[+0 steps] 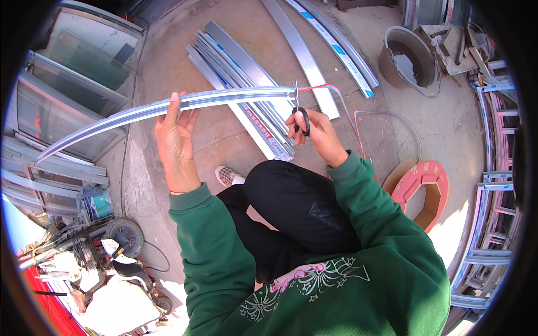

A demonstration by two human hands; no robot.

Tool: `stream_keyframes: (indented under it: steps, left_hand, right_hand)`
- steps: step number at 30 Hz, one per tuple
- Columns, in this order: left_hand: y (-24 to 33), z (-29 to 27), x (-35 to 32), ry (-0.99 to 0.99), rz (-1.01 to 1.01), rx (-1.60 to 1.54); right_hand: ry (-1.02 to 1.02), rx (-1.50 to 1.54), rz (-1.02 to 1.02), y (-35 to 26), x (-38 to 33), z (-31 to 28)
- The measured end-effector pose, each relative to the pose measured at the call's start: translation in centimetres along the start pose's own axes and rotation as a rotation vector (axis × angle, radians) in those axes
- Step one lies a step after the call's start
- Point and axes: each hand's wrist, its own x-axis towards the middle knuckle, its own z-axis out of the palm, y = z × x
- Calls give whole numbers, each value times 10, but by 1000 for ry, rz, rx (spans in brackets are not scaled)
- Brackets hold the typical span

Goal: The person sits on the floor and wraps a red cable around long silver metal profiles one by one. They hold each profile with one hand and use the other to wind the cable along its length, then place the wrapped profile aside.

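My left hand (176, 143) grips a long, pale metal profile (238, 96), its thumb in front and its fingers behind. The profile reaches across from the far left to my right hand. At its right end my right hand (318, 134) holds scissors (306, 120) with black handles, fingers in the loops, blades pointing away from me. The blades stand upright across a thin red and grey strip (330, 86) that leaves the profile's end. I cannot tell whether they touch it. The strip runs right and down toward a red cardboard reel (434, 185).
Several metal profiles (246, 56) lie in a pile on the concrete floor ahead, with longer bars (302, 59) beside them. A dark bucket (392, 70) stands far right. Glazed frames (73, 95) lean at left; a wheeled machine (126, 238) sits near left. Metal frames (487, 224) line the right.
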Motion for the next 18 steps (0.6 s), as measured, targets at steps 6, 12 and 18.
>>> stream_keyframes:
  steps: [6,12,18]
  left_hand:
    - [-3,2,1,-1,-9,-8]
    - [-1,2,2,30,0,19]
    - [0,-2,7,24,2,-6]
  right_hand:
    - [137,3,44,1,-9,1]
    - [202,-169,154,76,-31,-39]
    - [197,-1053,66,222,-70,-122]
